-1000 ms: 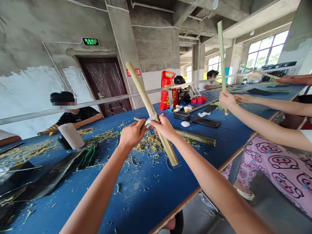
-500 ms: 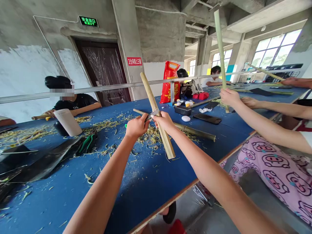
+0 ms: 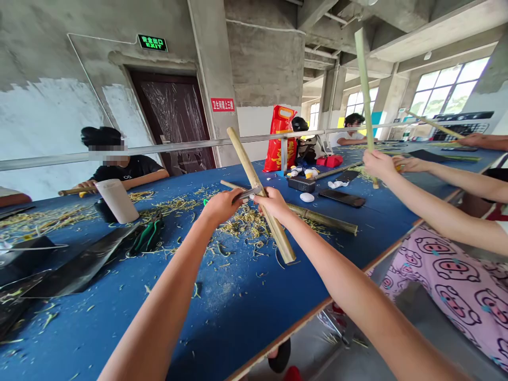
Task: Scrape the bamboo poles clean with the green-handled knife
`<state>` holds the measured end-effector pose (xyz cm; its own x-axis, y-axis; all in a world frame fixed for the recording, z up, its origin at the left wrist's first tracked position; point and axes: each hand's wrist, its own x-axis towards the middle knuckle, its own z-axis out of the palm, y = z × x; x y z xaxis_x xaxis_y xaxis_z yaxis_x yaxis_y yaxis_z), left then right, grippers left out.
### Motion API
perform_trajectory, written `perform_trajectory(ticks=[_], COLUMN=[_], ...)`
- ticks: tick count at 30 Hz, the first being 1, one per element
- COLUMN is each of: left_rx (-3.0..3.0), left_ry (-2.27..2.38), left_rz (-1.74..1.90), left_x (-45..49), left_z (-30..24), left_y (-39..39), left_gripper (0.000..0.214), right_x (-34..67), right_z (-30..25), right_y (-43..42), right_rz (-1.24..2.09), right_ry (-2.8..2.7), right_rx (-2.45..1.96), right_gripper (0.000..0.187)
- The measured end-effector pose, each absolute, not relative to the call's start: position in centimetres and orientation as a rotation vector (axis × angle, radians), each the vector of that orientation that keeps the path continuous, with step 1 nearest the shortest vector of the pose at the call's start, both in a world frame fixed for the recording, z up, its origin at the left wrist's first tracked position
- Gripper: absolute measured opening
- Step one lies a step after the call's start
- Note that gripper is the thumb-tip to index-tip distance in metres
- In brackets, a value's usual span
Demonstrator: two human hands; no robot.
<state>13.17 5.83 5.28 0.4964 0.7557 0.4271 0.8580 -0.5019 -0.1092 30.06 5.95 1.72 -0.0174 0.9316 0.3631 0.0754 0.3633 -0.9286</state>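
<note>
"What's nearest?"

"The person's two forearms (image 3: 170, 296), cut off by the bottom edge. The left hand (image 3: 220, 206) has its grip around a small knife (image 3: 251, 192), and its fingers hide most of the handle."

"And the other grip?"

"The right hand (image 3: 274, 204) is clasped around the middle of a bamboo stick (image 3: 281, 238), held slantwise above the bench (image 3: 234, 323). The blade lies across the stick beside the right thumb. I can't tell whether its edge bites in, and the fingers behind the stick are out of sight."

"What's under that?"

"A heap of shavings (image 3: 250, 224), partly covered by the hands. A second bamboo stick (image 3: 331, 219) lies on the bench, its near-middle part hidden behind the right hand. Green-handled cutters (image 3: 146, 237) lie to the left."

"Further off?"

"A black phone (image 3: 342, 198), then a neighbour's hand (image 3: 379, 165) on an upright stick (image 3: 365, 90), that person cut off at the right edge. Beyond stand a red bag (image 3: 278, 143) and a door (image 3: 174, 121) wrapped in film."

"Anything different from half a second ago?"

"Little. The held stick leans slightly more, the left hand sits a touch farther from the right, and the whole view has shifted a bit."
</note>
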Motion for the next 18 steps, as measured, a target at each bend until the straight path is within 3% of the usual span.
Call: perform_trajectory(ticks=[10,14,18], left_rx=[-2.593,-2.652,-2.774], left_ry=[-1.543,-1.648,-1.736], left_rz=[-0.225,-0.084,0.05], left_x=[9.4,9.0,9.1], left_z=[7.8,7.0,5.4], left_y=[5.3,5.5,5.8], left_gripper=[0.053,0.047,0.038], right_x=[30.4,29.7,29.0], right_z=[0.8,-0.4,-1.3], right_y=[6.1,6.3,6.1], right_rz=[0.638,0.764,0.666], right_ry=[-1.756,-1.858,-1.973], right_rx=[-1.323,-1.42,-1.576], right_gripper=[0.027,0.03,0.032])
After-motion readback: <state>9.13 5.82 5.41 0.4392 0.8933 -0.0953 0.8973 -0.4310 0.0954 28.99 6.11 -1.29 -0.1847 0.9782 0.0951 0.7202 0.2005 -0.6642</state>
